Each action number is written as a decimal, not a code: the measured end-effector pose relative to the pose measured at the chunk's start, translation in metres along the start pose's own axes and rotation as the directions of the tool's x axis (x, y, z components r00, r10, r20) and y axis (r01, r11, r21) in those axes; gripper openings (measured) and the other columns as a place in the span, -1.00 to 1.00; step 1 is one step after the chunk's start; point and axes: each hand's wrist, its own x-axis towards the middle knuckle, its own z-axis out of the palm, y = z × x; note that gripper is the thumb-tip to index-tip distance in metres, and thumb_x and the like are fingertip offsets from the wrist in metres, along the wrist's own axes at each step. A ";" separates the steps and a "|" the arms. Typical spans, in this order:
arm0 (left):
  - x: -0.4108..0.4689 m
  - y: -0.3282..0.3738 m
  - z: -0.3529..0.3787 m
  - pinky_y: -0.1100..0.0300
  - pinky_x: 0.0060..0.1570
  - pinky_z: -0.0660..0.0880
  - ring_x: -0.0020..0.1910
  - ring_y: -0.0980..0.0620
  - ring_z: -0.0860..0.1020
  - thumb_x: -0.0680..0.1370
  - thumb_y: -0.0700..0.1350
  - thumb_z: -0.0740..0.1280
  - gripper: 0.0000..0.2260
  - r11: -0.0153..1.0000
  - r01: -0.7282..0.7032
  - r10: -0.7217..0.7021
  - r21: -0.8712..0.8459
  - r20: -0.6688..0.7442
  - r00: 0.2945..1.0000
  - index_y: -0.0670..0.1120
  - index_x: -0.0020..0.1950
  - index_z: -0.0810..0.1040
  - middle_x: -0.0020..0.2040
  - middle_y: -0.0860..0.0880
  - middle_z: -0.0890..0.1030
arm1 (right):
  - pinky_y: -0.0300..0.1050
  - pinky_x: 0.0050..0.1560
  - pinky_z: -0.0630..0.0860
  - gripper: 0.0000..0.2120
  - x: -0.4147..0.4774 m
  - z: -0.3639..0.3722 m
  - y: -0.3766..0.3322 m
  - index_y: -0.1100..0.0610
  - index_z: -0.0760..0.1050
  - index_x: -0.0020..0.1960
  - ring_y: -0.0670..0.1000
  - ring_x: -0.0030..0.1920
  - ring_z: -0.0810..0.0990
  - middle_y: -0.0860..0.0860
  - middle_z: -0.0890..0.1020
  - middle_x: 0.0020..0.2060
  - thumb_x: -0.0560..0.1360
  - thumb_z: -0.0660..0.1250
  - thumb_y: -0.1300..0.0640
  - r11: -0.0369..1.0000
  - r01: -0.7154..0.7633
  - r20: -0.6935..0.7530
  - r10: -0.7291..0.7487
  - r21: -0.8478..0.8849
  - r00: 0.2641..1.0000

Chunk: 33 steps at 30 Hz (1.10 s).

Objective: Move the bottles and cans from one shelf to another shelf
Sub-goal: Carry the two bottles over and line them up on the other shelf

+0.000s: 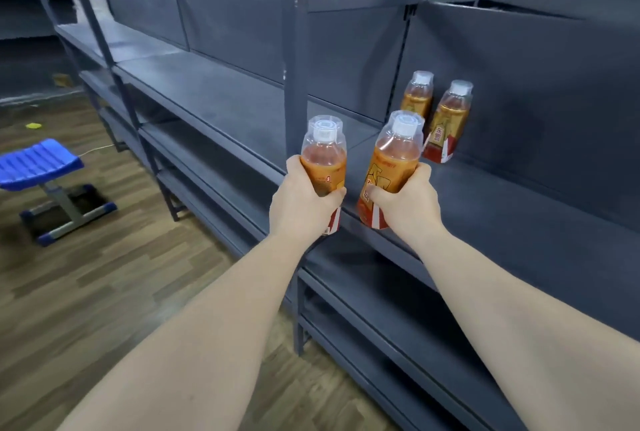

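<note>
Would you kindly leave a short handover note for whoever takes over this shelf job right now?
The left grip holds the first bottle upright, just off the grey shelf.
The right grip holds the second bottle at that shelf's front edge.
Done: the back-left bottle and back-right bottle stand upright by the rear panel.
Left: set both held bottles down, probably near those two. No cans in view.
</note>
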 end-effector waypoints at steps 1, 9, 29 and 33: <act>0.007 0.001 0.005 0.07 0.06 0.50 0.00 0.04 0.49 0.49 0.12 0.48 -0.46 1.000 -0.002 0.003 -0.017 0.016 1.000 0.05 0.30 0.24 0.11 0.08 0.48 | 0.10 0.08 0.58 -0.42 0.004 -0.002 0.003 0.06 0.21 0.29 0.08 0.05 0.54 -0.01 0.48 0.07 0.47 0.47 -0.08 1.000 -0.018 -0.019 0.017 -0.010 1.000; 0.053 0.017 0.052 0.03 0.07 0.53 0.01 0.03 0.49 0.48 0.13 0.47 -0.46 0.998 -0.039 0.044 -0.044 0.100 0.994 0.04 0.29 0.24 0.08 0.10 0.46 | 0.07 0.06 0.59 -0.38 0.049 -0.016 0.029 0.07 0.21 0.35 0.13 0.11 0.57 0.00 0.51 0.11 0.47 0.47 -0.08 0.989 -0.138 -0.125 0.131 -0.046 0.983; 0.159 0.047 0.138 0.02 0.06 0.54 0.03 0.06 0.48 0.48 0.09 0.50 -0.44 0.995 -0.085 0.095 -0.057 0.217 0.972 0.04 0.32 0.25 0.11 0.09 0.46 | 0.07 0.18 0.57 -0.31 0.156 -0.020 0.057 0.06 0.18 0.43 0.12 0.21 0.56 0.03 0.52 0.23 0.47 0.48 -0.06 0.976 -0.217 -0.199 0.212 -0.003 0.957; 0.184 0.046 0.151 0.06 0.05 0.54 0.08 0.02 0.55 0.47 0.10 0.50 -0.49 0.987 -0.124 0.148 -0.105 0.278 0.949 0.10 0.22 0.23 0.12 0.08 0.51 | -0.10 -0.04 0.51 -0.34 0.171 -0.013 0.056 0.07 0.20 0.40 0.04 0.04 0.55 -0.03 0.51 0.07 0.46 0.48 -0.03 0.972 -0.234 -0.247 0.228 0.007 0.942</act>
